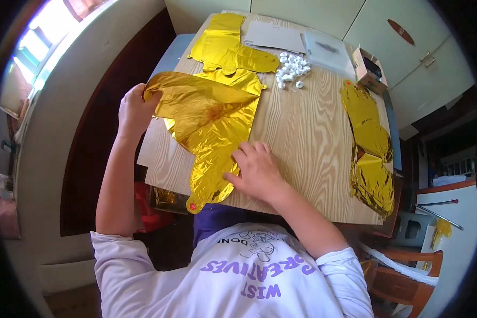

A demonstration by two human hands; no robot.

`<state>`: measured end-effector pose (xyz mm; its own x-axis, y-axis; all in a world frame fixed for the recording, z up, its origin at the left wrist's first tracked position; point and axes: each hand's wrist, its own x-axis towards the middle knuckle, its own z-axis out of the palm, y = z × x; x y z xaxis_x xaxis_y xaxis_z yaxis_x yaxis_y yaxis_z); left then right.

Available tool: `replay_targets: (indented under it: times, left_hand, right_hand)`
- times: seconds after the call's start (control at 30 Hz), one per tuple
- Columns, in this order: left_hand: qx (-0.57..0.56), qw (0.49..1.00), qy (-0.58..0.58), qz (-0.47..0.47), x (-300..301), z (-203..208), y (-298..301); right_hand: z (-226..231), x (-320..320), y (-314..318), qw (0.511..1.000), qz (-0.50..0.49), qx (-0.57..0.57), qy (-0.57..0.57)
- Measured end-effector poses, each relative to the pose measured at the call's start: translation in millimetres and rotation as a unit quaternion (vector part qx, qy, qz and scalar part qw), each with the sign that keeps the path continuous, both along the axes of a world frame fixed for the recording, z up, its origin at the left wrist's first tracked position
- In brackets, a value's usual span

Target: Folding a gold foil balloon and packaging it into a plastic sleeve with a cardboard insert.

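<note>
A flat gold foil balloon (217,138) lies on the wooden table in front of me, its lower tab with a red mark hanging over the near edge. My left hand (136,108) grips its upper left part and holds that flap up, folded over toward the right. Against the balloon's lower right edge rests my right hand (257,169), thumb on the foil and the other fingers apart, partly on the wood. Another gold foil balloon (225,45) lies beyond, touching or overlapping the first. A folded stack of gold foil balloons (368,127) lies along the right edge.
Several small white rolls (291,69) are piled at the table's far middle. Behind them lie grey cardboard sheets (274,37) and a clear plastic sheet or bag (328,50). An open cardboard box (370,71) stands at the far right corner. A wooden chair (408,286) is at the lower right.
</note>
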<state>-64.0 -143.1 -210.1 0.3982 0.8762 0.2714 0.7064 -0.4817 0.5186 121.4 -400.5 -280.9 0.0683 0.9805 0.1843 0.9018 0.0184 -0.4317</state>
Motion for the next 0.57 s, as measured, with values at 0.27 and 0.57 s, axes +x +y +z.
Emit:
replay_targets:
  times: [0.27,0.57]
  left_hand:
    - [0.013,0.936,0.150,-0.318,95,-15,-21]
    - [-0.054,0.896,0.142,-0.417,164,-37,10]
  right_hand:
    - [-26,68,68,0.996,-0.047,0.023,-0.077]
    - [-54,74,112,0.984,-0.036,-0.131,-0.115]
